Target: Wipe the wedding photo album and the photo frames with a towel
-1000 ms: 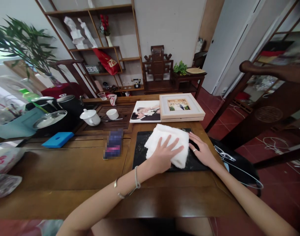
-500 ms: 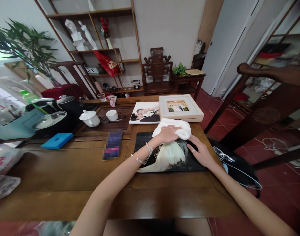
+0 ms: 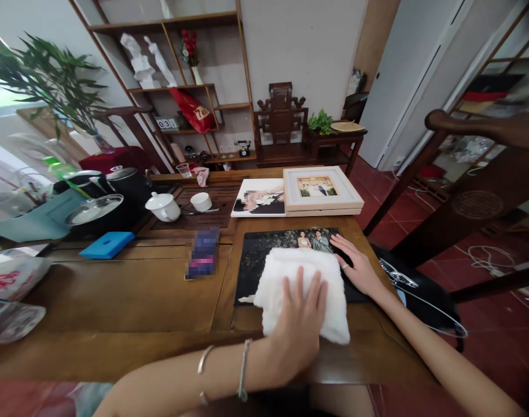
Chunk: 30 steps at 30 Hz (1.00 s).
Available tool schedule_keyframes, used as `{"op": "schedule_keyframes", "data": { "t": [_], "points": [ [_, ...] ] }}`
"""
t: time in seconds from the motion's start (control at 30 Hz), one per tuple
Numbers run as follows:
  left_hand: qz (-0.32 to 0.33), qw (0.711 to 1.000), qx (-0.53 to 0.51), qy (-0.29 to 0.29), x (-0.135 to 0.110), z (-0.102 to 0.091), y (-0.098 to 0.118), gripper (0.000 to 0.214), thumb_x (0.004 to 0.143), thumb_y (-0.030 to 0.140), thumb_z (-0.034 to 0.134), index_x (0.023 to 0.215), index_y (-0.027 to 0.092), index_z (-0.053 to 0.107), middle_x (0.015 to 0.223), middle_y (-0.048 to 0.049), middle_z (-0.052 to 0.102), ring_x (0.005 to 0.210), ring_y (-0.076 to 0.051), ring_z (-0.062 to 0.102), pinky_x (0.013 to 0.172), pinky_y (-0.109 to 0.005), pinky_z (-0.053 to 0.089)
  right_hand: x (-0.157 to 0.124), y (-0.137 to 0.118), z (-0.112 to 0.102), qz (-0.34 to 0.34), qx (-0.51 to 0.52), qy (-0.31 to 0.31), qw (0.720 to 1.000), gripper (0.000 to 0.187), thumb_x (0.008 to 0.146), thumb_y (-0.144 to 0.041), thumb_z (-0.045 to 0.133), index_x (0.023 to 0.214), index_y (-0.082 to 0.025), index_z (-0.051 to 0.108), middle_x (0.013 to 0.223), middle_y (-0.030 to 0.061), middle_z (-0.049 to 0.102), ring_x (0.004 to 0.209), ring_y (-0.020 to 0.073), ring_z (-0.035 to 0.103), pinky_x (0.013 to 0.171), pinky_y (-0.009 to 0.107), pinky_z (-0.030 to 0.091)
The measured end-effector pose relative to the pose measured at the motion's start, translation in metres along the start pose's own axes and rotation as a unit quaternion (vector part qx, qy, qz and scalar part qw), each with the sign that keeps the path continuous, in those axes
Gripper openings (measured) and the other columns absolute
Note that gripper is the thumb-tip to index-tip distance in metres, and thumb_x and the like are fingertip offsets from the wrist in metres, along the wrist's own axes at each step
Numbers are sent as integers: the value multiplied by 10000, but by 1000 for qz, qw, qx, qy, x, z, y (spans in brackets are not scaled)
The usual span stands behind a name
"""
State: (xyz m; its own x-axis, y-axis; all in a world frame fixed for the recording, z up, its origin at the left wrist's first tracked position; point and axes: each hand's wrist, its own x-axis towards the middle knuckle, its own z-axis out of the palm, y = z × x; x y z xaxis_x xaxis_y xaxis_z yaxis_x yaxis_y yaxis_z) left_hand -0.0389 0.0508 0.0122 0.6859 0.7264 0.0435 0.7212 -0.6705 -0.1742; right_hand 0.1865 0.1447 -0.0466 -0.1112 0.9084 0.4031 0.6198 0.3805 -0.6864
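1. Treat the work in hand as wiping, judging by your pose: the dark, flat rectangular photo panel lies in front of you on the brown wooden table, just nearer than the pale wooden picture frame and the white-edged photo panel.

2. Your left hand lies on the white, fluffy square cloth. This grip is open, fingers slightly apart, laid over the cloth rather than pinching it. Spread light, even pressure through palm and fingers so the cloth doesn't bunch.

3. The cloth covers the middle of the dark panel and laps past its near edge onto the table. Mind that overhang: it could catch the edge or drag grit back over the print.

4. Your right hand rests at the panel's right side, its grip open, fingers extended and closed around nothing. Brace the panel there against sliding; how firmly it presses, I cannot tell.

5. Favour straight, overlapping strokes, taking in the left corners and the far strip beyond the cloth.

6. Keep the silvery ring off the print; it could scratch.
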Motion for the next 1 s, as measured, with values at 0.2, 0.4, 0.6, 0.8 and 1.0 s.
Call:
{"op": "schedule_keyframes", "data": {
  "t": [0.2, 0.4, 0.6, 0.8, 1.0],
  "points": [
    [-9, 998, -66, -7, 8, -4, -6, 789, 892, 357, 522, 1575, 318, 129, 1636, -96, 156, 1461, -479, 156, 1032, -769, 283, 0, 1, 0, 2, -3, -4, 1000, 418, 941, -454, 509, 1287, -253, 631, 1416, 104, 579, 1384, 286, 461, 1170, 573, 325],
    [-61, 996, -64, -7, 82, 14, -49, 828, 868, 416, 634, 1566, 298, 205, 1641, -130, 117, 1460, -512, 59, 1011, -824, 200, 0, 6, 0, -10, -7, 1, 1000, 408, 941, -429, 501, 1286, -252, 630, 1410, 101, 586, 1381, 288, 466, 1164, 569, 338],
    [-44, 998, -41, 5, 61, 9, -29, 786, 889, 435, 588, 1565, 277, 221, 1635, -147, 145, 1455, -513, 102, 1033, -789, 234, 0, 6, -1, -11, -9, -10, 1000, 411, 941, -419, 495, 1285, -239, 631, 1411, 115, 582, 1383, 299, 462, 1160, 577, 339],
    [2, 999, -45, 0, 0, -7, 6, 787, 897, 486, 549, 1570, 264, 209, 1639, -146, 107, 1457, -506, 119, 1054, -757, 253, 0, 4, -2, -10, -11, -9, 1000, 412, 949, -411, 482, 1293, -235, 625, 1421, 113, 573, 1384, 286, 462, 1171, 561, 329],
    [-11, 997, -74, -13, 30, 9, -39, 798, 902, 455, 558, 1574, 315, 151, 1651, -93, 52, 1476, -475, 36, 1058, -776, 211, 0, 6, -1, -3, -26, -10, 1000, 408, 945, -398, 501, 1289, -218, 627, 1422, 120, 571, 1382, 280, 465, 1173, 549, 330]
  ]
}}
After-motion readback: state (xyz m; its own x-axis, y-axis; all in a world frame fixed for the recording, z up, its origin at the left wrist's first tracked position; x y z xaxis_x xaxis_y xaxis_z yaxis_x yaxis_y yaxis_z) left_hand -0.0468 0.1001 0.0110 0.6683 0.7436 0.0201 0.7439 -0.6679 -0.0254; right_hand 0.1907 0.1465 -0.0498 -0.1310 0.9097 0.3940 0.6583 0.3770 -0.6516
